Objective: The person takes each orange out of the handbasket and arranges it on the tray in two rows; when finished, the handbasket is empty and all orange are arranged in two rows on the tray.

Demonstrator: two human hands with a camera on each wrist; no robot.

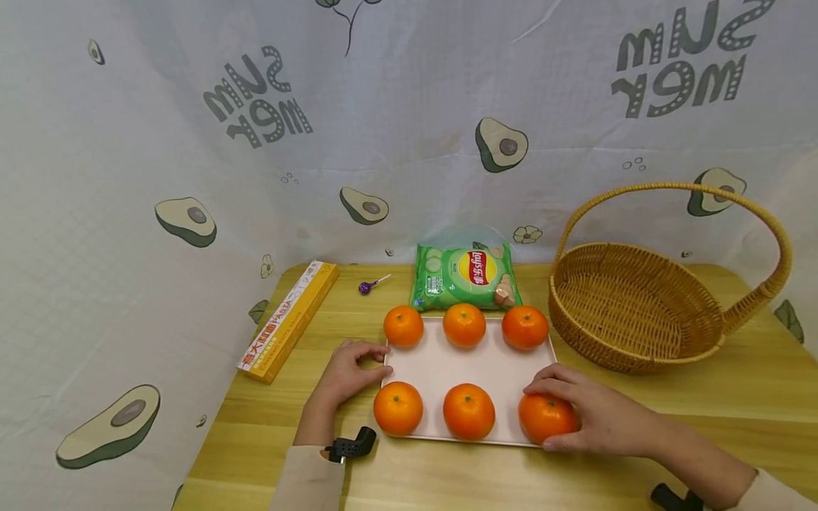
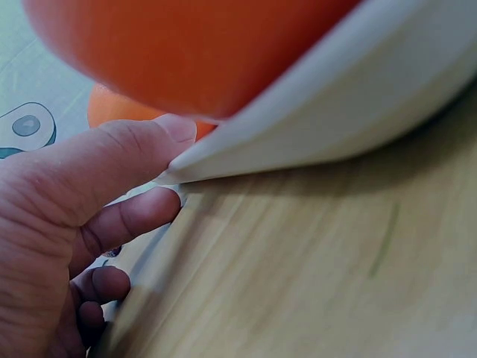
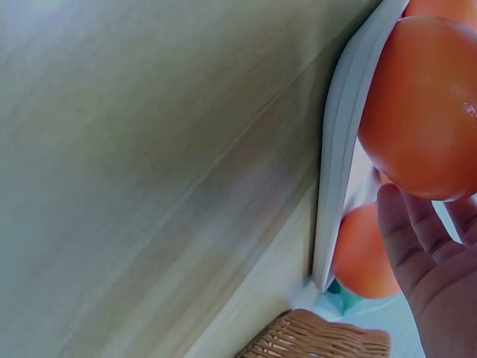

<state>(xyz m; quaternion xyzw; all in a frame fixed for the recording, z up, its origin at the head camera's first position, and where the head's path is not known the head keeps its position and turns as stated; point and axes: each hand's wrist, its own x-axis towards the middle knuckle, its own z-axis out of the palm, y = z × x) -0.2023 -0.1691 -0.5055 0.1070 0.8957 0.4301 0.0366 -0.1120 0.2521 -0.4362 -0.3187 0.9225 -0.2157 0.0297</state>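
A shallow white tray (image 1: 486,365) lies on the wooden table with oranges along its back and front edges, three to a row. My left hand (image 1: 350,370) is at the tray's left side; the left wrist view shows the thumb (image 2: 145,145) and a finger pinching the rim (image 2: 298,142). Over the front right corner, my right hand (image 1: 594,411) grips an orange (image 1: 546,419), its thumb on the near side and fingers on the far side. In the right wrist view, fingertips (image 3: 391,198) meet that orange (image 3: 425,112). The palm side is partly hidden in the head view.
A wicker basket (image 1: 562,312) with a tall handle stands right of the tray. Behind the tray lies a green chip bag (image 1: 454,277). A purple lollipop (image 1: 366,287) and a long yellow pasta box (image 1: 294,319) are at the left. A printed curtain (image 1: 422,170) hangs behind.
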